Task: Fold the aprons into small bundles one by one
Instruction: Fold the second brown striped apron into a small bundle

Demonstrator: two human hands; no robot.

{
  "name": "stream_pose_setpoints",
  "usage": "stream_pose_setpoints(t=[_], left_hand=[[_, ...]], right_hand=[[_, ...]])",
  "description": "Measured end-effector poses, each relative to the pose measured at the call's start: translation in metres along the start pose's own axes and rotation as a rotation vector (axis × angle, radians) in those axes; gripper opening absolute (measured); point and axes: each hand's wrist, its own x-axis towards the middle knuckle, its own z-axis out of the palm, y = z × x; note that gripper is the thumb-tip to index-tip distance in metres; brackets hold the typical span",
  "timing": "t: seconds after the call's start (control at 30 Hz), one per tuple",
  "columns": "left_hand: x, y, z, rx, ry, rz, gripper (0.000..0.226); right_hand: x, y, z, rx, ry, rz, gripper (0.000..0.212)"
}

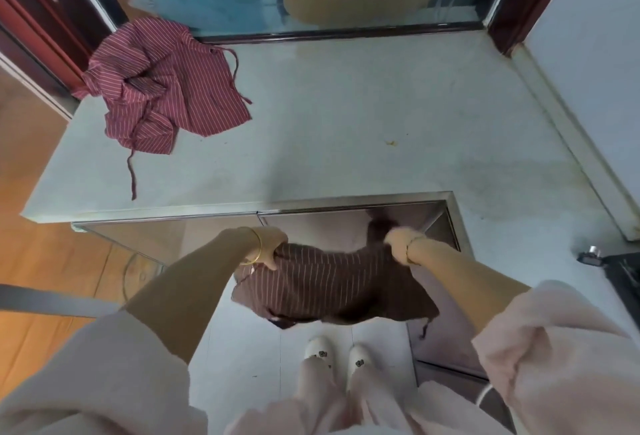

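Observation:
A brown apron with thin pale stripes [332,285] hangs in the air in front of the counter, stretched between both hands. My left hand [273,247] grips its upper left edge and my right hand [398,244] grips its upper right edge. The cloth sags below them, with a tie dangling at the lower right. A crumpled red striped apron [166,88] lies on the grey counter [346,115] at the far left, one tie trailing toward the front edge.
The counter runs from a window at the back to a steel front edge [346,207], with a wall on the right. A dark appliance [620,271] sits at the right edge. Below are a tiled floor and my white slippers [341,355].

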Motion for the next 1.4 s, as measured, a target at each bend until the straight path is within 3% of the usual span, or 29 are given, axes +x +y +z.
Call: stream_pose_setpoints(t=[0.07,0.13,0.17,0.2,0.23,0.3,0.33,0.37,0.43,0.53,0.57,0.6,0.63,0.7,0.73,0.77,0.83,0.93,1.0,1.03,1.1,1.2,1.3,1.4], left_hand=[[-0.001,-0.005,-0.027,-0.264,0.191,0.017,0.026],[-0.003,-0.010,-0.051,-0.494,0.486,-0.002,0.022],[-0.001,-0.013,-0.055,-0.481,0.666,-0.025,0.018],[-0.002,-0.015,-0.057,-0.406,0.753,-0.037,0.016],[-0.003,-0.017,-0.054,-0.260,0.675,-0.044,0.016],[-0.006,-0.013,-0.040,0.027,0.109,-0.049,0.025],[-0.009,-0.009,-0.036,0.080,-0.190,-0.108,0.031],[-0.012,-0.008,-0.039,0.113,-0.329,-0.144,0.033],[-0.012,-0.011,-0.059,0.060,-0.139,-0.114,0.026],[-0.013,-0.024,-0.096,-0.138,0.565,-0.173,0.024],[-0.010,-0.031,-0.100,-0.174,0.743,-0.182,0.026],[-0.012,-0.035,-0.103,-0.163,0.738,-0.169,0.026],[-0.014,-0.037,-0.104,-0.100,0.534,-0.128,0.024],[-0.018,-0.034,-0.098,-0.045,-0.153,-0.152,0.025],[-0.020,-0.034,-0.099,-0.033,-0.372,-0.199,0.030],[-0.019,-0.036,-0.103,-0.020,-0.421,-0.221,0.035],[-0.016,-0.044,-0.119,-0.057,-0.266,-0.248,0.038],[-0.018,-0.055,-0.150,-0.255,0.014,-0.319,0.033],[-0.026,-0.065,-0.176,-0.348,0.290,-0.358,0.031],[-0.032,-0.071,-0.190,-0.440,0.458,-0.394,0.030],[-0.057,-0.090,-0.232,-0.730,0.928,-0.478,0.030],[-0.122,-0.100,-0.313,-0.935,1.533,-0.559,0.033],[-0.169,-0.078,-0.381,-0.812,1.911,-0.469,0.034],[-0.153,-0.045,-0.403,-0.470,1.892,-0.326,0.034]], right_hand=[[0.012,0.004,-0.026,0.228,0.427,0.095,0.039],[0.017,0.005,-0.045,0.419,0.792,0.089,0.041],[0.018,0.006,-0.047,0.468,0.903,0.068,0.042],[0.018,0.006,-0.044,0.447,0.889,0.034,0.042],[0.016,0.006,-0.038,0.312,0.708,-0.039,0.040],[0.003,-0.002,-0.021,-0.077,-0.034,-0.079,0.036],[0.002,-0.005,-0.018,-0.218,-0.296,-0.071,0.036],[0.004,-0.007,-0.023,-0.231,-0.341,-0.074,0.037],[0.016,-0.007,-0.053,0.004,0.030,-0.054,0.037],[0.029,-0.009,-0.091,0.432,0.726,0.046,0.045],[0.033,-0.008,-0.092,0.462,0.792,0.043,0.045],[0.036,-0.005,-0.088,0.365,0.710,0.017,0.041],[0.033,-0.006,-0.079,0.257,0.428,-0.010,0.037],[0.022,-0.013,-0.068,0.137,-0.351,0.067,0.043],[0.019,-0.018,-0.072,0.152,-0.564,0.111,0.047],[0.019,-0.025,-0.082,0.131,-0.565,0.128,0.047],[0.023,-0.041,-0.109,-0.039,-0.317,0.064,0.042],[0.039,-0.056,-0.152,-0.155,-0.180,0.058,0.038],[0.046,-0.067,-0.179,0.077,-0.157,0.061,0.037],[0.046,-0.076,-0.196,0.349,-0.080,0.018,0.036],[0.045,-0.101,-0.257,0.713,0.244,-0.168,0.039],[0.022,-0.143,-0.364,0.902,0.687,-0.492,0.039],[-0.010,-0.150,-0.437,0.997,1.095,-0.688,0.032],[0.004,-0.121,-0.452,0.882,1.169,-0.677,0.029]])
